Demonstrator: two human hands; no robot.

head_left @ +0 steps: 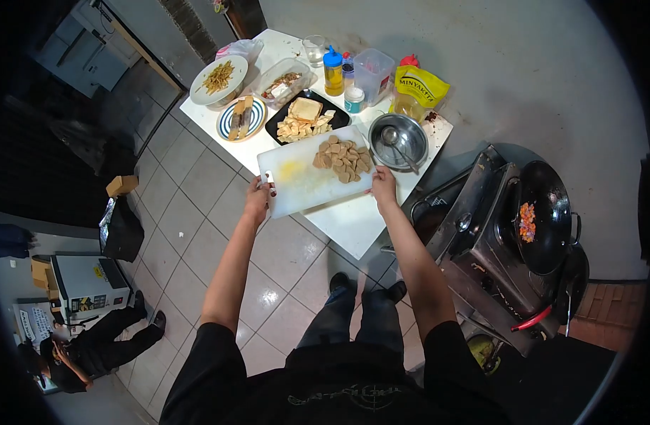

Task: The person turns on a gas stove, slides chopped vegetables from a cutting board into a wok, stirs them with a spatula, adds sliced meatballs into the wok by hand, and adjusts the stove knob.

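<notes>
Between my two hands I hold a white cutting board [297,191] over the front part of the table. A yellow stain marks its middle, and a heap of thin brown slices [343,159] lies toward its right end. My left hand [258,198] grips the left end by the handle slot. At the right end, my right hand [383,185] is closed on the edge, near a steel bowl [421,134] with a ladle [401,150] in it. Just behind the board sits a black tray [273,129] with bread and pale cut pieces.
The white table [353,237] also bears a bowl of fries [219,76], a striped plate [258,122], a sauce bottle [333,74] and a yellow oil pouch [421,88]. To the right, a wok [545,248] with chopped orange-red food stands on a stove [474,262]. Another person [91,354] is at lower left.
</notes>
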